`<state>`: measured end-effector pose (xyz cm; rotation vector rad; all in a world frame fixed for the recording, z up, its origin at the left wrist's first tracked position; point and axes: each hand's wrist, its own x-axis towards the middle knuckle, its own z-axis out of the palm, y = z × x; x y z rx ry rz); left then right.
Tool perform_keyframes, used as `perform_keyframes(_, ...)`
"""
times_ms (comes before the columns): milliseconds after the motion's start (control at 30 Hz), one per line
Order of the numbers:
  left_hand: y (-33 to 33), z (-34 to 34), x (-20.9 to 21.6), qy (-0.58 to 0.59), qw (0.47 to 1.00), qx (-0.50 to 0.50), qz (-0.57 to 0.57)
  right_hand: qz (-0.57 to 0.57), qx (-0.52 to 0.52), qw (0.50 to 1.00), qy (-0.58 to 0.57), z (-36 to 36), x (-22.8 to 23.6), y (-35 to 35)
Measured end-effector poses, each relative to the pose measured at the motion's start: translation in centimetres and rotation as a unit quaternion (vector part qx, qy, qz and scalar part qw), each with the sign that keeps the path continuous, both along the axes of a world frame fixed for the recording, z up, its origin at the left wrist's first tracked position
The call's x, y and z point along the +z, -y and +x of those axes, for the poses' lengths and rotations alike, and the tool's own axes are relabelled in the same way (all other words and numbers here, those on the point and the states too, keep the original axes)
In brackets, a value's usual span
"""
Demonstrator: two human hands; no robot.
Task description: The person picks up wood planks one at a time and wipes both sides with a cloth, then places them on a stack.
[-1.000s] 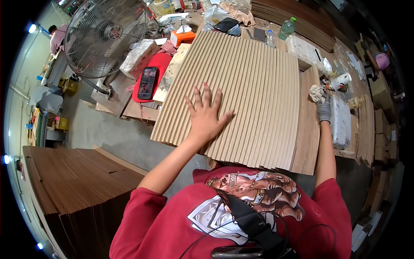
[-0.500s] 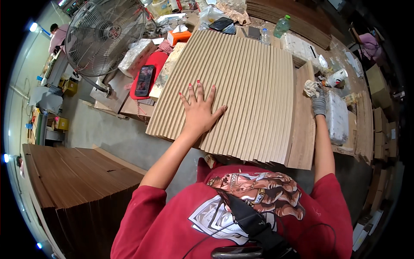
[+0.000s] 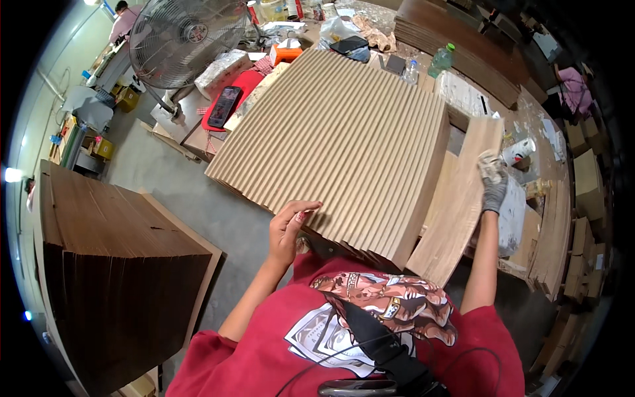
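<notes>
A large fluted wooden panel lies across the workbench in front of me, its near edge overhanging toward my chest. My left hand grips that near edge, fingers curled over the ribs. My right hand, in a grey glove, holds a crumpled light rag against a plain flat wooden board that lies beside the panel on its right.
A stack of dark brown panels stands at my left. A big floor fan, a red tray with a phone, bottles and clutter sit at the far side. Boxes and boards line the right edge; another person is there.
My left hand slid from flat on the panel's top down to its near edge and gripped it. The panel sits closer to me. My right hand moved onto the plain board.
</notes>
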<state>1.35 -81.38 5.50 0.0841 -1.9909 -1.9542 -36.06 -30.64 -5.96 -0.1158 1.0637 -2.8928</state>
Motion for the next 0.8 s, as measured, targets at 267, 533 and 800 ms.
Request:
perform_keyframes(267, -10.2, -4.4, 2.7, 0.086, 0.973, -0.144, 0.156, 0.327, -0.22, 0.917, -0.064, 0.1, 17.4, -3.9)
perform_keyframes(533, -13.0, -6.3, -0.1, 0.107, 0.909, -0.07, 0.396, 0.061, -0.232, 0.967, -0.083, 5.5, 15.3, 9.0)
perform_keyframes(800, -5.5, -5.2, -0.2, 0.02, 0.924, 0.143, 0.354, 0.118, -0.27, 0.952, 0.076, 13.0, 9.8, 21.7)
